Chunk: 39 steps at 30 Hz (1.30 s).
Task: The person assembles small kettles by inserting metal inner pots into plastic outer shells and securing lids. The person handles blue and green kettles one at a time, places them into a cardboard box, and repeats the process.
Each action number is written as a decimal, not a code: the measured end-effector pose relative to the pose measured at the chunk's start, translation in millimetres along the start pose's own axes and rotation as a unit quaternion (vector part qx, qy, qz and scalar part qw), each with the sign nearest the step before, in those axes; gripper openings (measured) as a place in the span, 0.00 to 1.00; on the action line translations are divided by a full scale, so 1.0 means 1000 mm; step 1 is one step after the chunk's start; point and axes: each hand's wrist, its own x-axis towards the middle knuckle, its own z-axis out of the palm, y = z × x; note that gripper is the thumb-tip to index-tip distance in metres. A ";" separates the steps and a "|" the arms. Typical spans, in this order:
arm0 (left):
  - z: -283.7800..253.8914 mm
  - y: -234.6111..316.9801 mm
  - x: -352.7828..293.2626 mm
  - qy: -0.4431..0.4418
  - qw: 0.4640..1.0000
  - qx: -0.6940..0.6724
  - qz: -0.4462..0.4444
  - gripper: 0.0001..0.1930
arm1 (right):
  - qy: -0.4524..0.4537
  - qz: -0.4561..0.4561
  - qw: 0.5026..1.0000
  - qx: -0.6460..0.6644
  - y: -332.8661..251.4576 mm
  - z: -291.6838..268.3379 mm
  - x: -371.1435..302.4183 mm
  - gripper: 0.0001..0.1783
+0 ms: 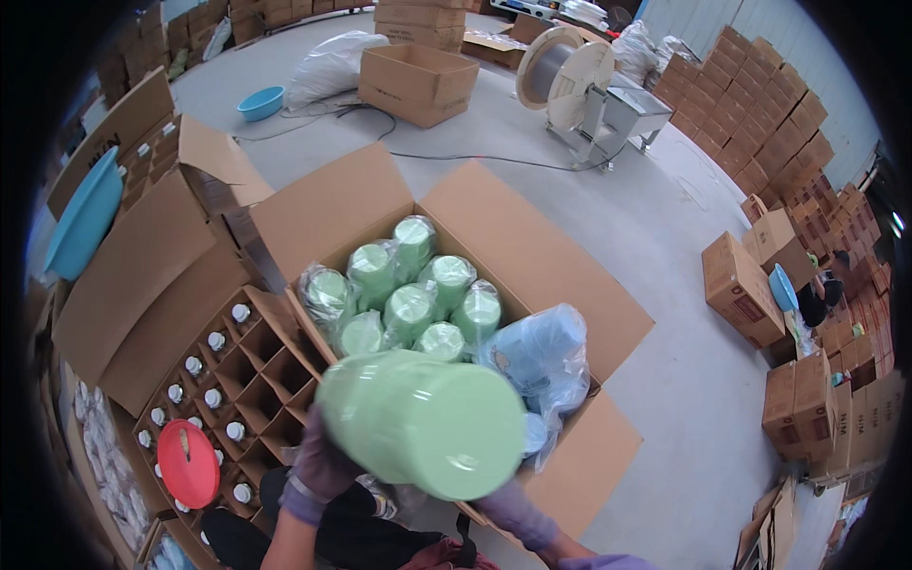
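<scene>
A stack of pale green plastic cups (418,418), slightly blurred, is held close in front of me, its round base toward me. My left hand (321,456), in a greyish-purple glove, is closed on the stack's left end. My right hand (508,503), also gloved, is against its lower right side, with the fingers hidden behind it. Just beyond stands an open cardboard box (532,309) with several bagged green cup stacks (410,312) upright inside. A bagged blue cup stack (537,344) leans at the box's right side.
A divided carton (258,353) with several white-capped bottles (213,398) stands at left, a red plastic dish (188,464) on it. Farther off are a blue basin (261,103), an empty carton (418,84), a cable reel (565,76) and stacked boxes (750,104). Another person (822,296) is at far right.
</scene>
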 end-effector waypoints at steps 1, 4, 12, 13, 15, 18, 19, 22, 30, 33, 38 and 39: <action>-0.022 0.005 -0.028 0.012 0.998 -0.019 0.056 0.33 | -0.051 -0.023 0.998 0.034 -0.010 0.016 0.008 0.23; -0.203 0.020 -0.154 0.033 0.965 0.058 0.254 0.30 | -0.231 -0.050 0.961 0.140 -0.034 0.034 0.053 0.24; -0.101 0.032 -0.235 0.446 0.756 0.440 0.188 0.33 | 0.143 0.020 0.953 -0.266 0.207 -0.153 0.224 0.28; -0.087 0.030 -0.254 0.478 0.735 0.447 0.180 0.33 | 0.085 0.055 0.955 -0.280 0.220 -0.133 0.246 0.31; -0.083 0.025 -0.290 0.518 0.708 0.451 0.163 0.33 | 0.123 0.098 0.974 -0.160 0.253 -0.086 0.270 0.40; -0.099 0.021 -0.267 0.489 0.724 0.467 0.135 0.34 | 0.154 0.174 0.964 -0.125 0.283 -0.155 0.264 0.53; -0.095 0.018 -0.276 0.500 0.716 0.468 0.135 0.34 | 0.143 0.208 0.962 -0.104 0.278 -0.149 0.267 0.53; -0.091 0.012 -0.290 0.513 0.703 0.471 0.140 0.35 | 0.126 0.184 0.969 -0.110 0.265 -0.140 0.256 0.50; -0.099 0.007 -0.304 0.510 0.659 0.509 0.215 0.38 | 0.079 -0.197 0.957 -0.200 0.078 0.038 0.094 0.35; -0.113 0.014 -0.309 0.493 0.631 0.531 0.277 0.39 | -0.270 -0.063 0.958 0.075 -0.014 0.140 -0.018 0.55; -0.142 0.024 -0.337 0.496 0.536 0.565 0.383 0.40 | -0.205 -0.202 0.957 0.018 -0.057 0.181 -0.037 0.55; -0.157 0.025 -0.345 0.486 0.547 0.532 0.425 0.41 | -0.219 -0.308 0.925 -0.035 -0.058 0.185 -0.029 0.56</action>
